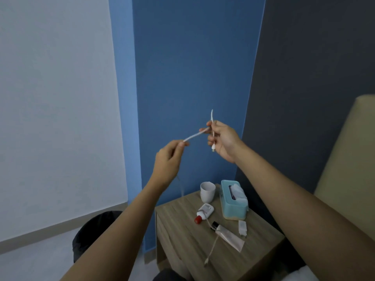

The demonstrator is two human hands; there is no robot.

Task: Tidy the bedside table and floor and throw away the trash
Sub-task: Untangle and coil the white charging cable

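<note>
Up in front of the blue wall, I am holding a white cable stretched between both hands, well above the bedside table. My left hand is pinching one part of it between thumb and fingertips, and a thin, blurred length seems to be trailing down from that hand toward the table. My right hand is gripping the cable too, with a short stretch poking up above my fingers and a plug end hanging down below my palm.

Down on the table, a white cup is standing upright near the back edge, just beside a teal tissue box. A small white bottle with a red cap is lying on its side in front of the cup. A pale tube with a black cap is lying near it, and a white charger plug is resting just beside the tube. A second beige cable is running across the tabletop to its front edge. A black bin is sitting on the floor left of the table.
</note>
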